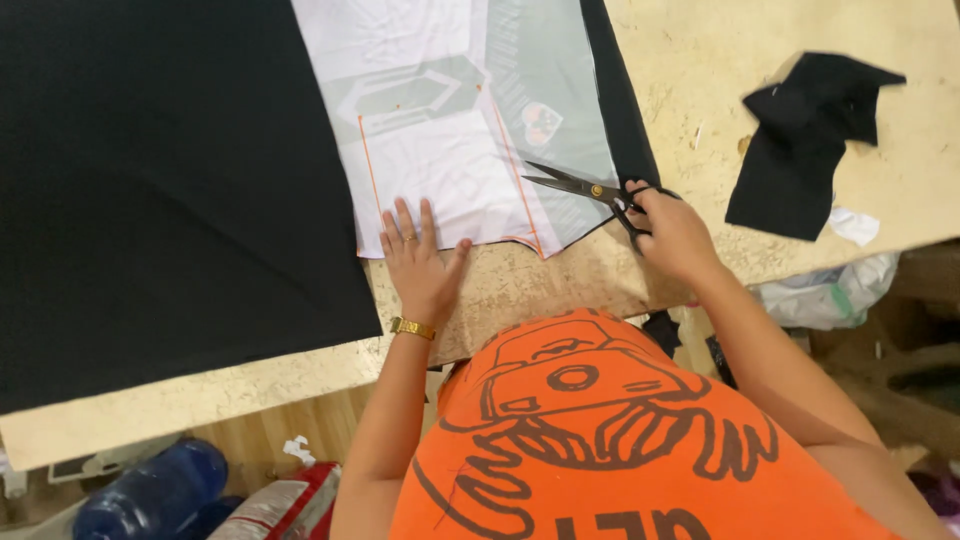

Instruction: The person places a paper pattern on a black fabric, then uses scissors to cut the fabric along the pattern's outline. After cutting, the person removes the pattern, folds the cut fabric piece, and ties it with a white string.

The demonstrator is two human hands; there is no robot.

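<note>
On the worktop (700,90), head view: the left hand (418,262) lies flat, fingers spread, pressing the lower edge of the white printed fabric panel (440,160). The right hand (672,232) grips the black scissors (585,188), fingers through the handle loops, which they largely hide; blades parted, tips over the panel's right portion. Black fabric (160,190) covers the left side, cut off by the frame. A black fabric scrap (800,140) lies well apart at right.

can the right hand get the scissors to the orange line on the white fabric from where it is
Probably yes: the right hand holds the scissors with the tips right at the orange line, nothing between; the left hand lies flat, clear.
</note>
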